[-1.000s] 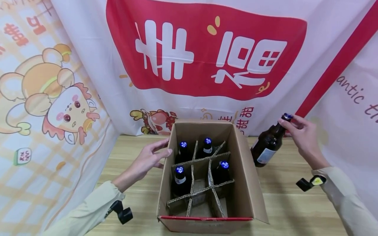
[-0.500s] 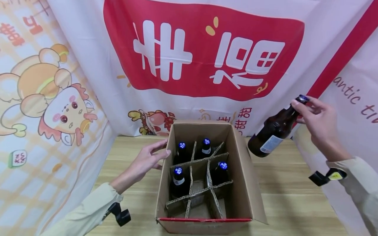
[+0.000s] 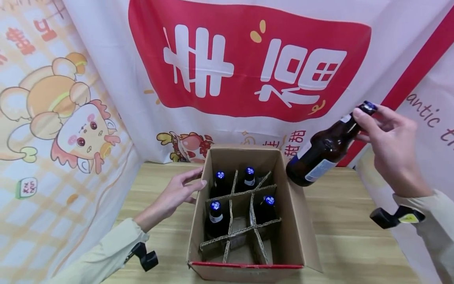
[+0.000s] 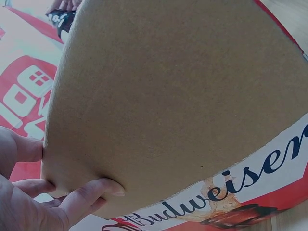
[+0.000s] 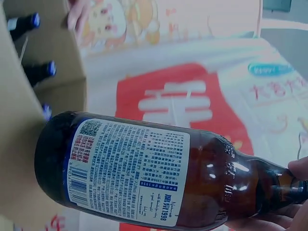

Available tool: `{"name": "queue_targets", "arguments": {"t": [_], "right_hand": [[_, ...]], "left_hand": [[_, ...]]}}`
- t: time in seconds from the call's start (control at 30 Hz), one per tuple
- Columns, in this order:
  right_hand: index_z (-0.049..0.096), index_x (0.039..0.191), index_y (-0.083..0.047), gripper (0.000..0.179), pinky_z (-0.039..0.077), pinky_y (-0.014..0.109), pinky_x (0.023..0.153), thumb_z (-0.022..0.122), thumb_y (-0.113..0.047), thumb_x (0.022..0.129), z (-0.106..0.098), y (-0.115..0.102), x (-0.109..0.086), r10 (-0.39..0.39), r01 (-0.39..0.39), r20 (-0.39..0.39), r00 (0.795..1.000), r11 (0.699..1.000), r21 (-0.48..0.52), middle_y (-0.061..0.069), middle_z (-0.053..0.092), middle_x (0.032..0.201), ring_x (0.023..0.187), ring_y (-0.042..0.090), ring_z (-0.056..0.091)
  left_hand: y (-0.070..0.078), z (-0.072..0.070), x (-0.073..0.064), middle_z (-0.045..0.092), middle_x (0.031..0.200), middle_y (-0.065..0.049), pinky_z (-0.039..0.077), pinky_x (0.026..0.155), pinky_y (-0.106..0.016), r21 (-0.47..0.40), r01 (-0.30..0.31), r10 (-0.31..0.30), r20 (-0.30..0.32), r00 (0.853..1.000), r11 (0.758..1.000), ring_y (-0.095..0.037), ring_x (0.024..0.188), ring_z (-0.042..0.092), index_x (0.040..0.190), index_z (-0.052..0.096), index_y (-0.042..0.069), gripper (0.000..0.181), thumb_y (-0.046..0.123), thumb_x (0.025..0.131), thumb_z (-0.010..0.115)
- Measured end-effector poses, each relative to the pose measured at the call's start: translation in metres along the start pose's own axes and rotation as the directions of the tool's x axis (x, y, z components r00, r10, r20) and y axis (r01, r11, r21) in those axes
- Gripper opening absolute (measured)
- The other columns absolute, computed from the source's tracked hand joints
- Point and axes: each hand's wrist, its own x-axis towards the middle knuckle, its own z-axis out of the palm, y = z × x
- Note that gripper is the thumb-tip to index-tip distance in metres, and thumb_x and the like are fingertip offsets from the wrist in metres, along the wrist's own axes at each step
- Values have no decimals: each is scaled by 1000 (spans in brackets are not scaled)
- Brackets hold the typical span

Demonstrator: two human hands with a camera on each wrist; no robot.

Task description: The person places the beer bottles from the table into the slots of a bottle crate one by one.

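Observation:
My right hand (image 3: 393, 146) holds a brown glass beer bottle (image 3: 322, 152) by its neck, just below the blue cap. The bottle is tilted, its base beside the upper right wall of the cardboard beer box (image 3: 298, 205). In the right wrist view, a white printed back label (image 5: 125, 173) covers the bottle's body. My left hand (image 3: 179, 187) grips the box's left wall near the far corner; the left wrist view has its fingers (image 4: 91, 192) against the brown cardboard. Inside the box, several blue-capped bottles, such as the near left one (image 3: 216, 221), stand upright between dividers (image 3: 244, 228).
The box stands on a wood-grain table (image 3: 344, 236), with a flap (image 3: 312, 244) folded outward on its right. A printed cloth backdrop (image 3: 117, 118) rises behind and at both sides. Some divider cells at the near end hold no bottle.
My right hand has risen and moved right, lifting the bottle and tilting it more. Its base has come up and left toward the box's right wall. My left hand stays at the box.

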Motion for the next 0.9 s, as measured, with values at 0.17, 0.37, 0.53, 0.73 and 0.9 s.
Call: {"name": "queue_targets", "arguments": {"t": [0.17,0.37,0.53,0.73,0.9], "right_hand": [[69,135,-4,42,62,17,75,77,-15,96,20,-11,-13,3,1,62,998,998,-64,4,75,110,94,13,73],[71,135,-10,37,59,13,80,73,-14,98,41,-27,-29,-145,178,114,983,905,-386,-9,79,105,92,7,75],[72,135,-14,37,58,11,82,74,-16,98,54,-36,-39,-179,228,148,973,855,-465,-13,78,100,92,6,74],[74,131,-10,34,60,13,82,74,-10,97,70,-38,-47,-191,295,273,943,858,-420,-6,80,97,87,10,75],[73,130,-11,36,61,16,81,76,-5,94,86,-33,-54,-180,336,401,898,870,-361,-3,80,101,87,12,77]], "left_hand": [[-1,0,-2,24,170,-25,65,87,-40,9,1,-1,-6,1000,1000,-47,133,58,163,34,6,68,21,104,64],[-1,0,0,25,169,-25,65,86,-39,-2,2,-2,3,1000,1000,-47,133,57,163,34,6,68,21,103,65],[0,0,0,25,170,-25,65,86,-39,3,4,-4,-3,1000,1000,-47,132,58,162,35,7,68,22,103,65],[0,1,0,25,169,-25,66,85,-40,0,5,-5,-5,1000,1000,-47,132,58,162,36,6,68,21,103,65],[0,0,0,25,169,-26,66,83,-38,-10,3,-3,-5,1000,1000,-47,132,58,162,36,5,68,20,103,65]]}}
